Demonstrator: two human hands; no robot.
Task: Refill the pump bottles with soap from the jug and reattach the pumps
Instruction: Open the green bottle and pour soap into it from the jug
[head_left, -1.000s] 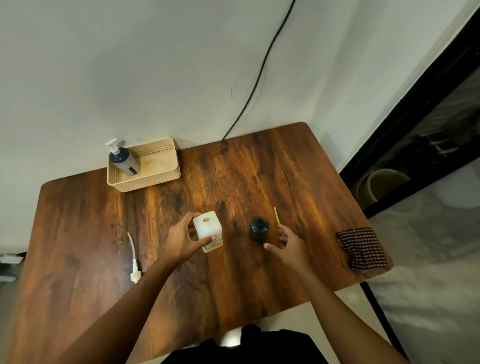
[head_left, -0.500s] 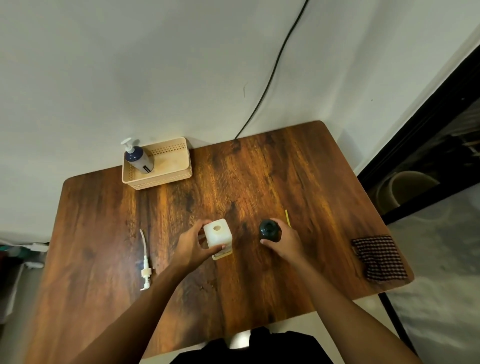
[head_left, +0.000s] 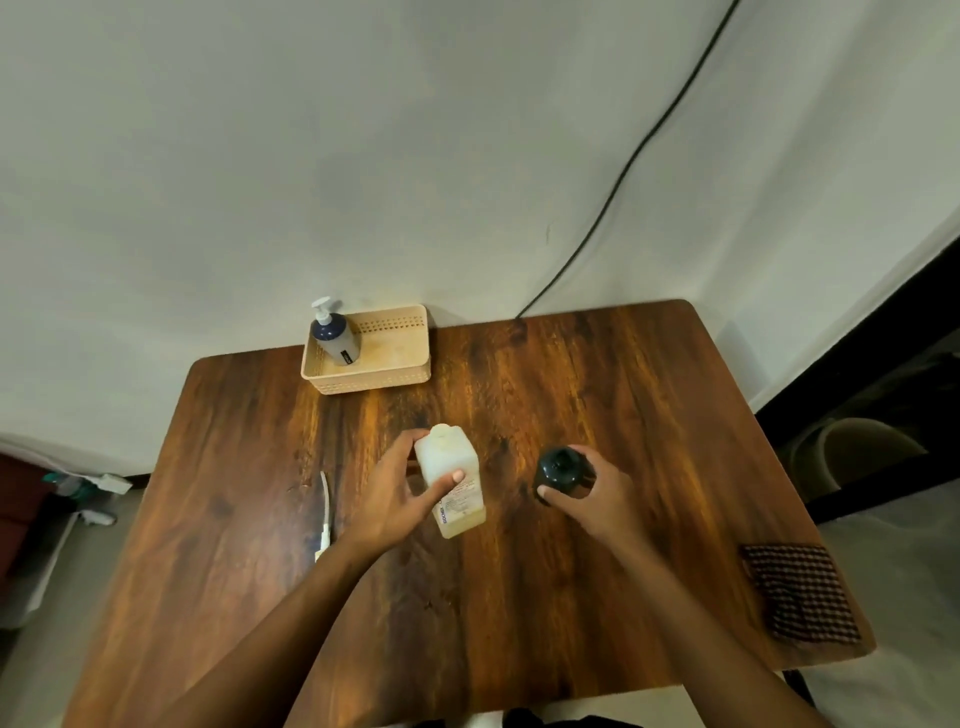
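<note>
At table ctr, left hand grips soap jug w/ right hand clasping dark bottle.

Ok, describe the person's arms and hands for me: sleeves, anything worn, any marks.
Both forearms are bare right to the bottom of the picture, with no sleeves in view. The left hand and the right hand wear no gloves, and no rings, watch or bands show on the fingers or wrists. The nails look short and plain. No marks or tattoos can be seen in this dim light.
</note>
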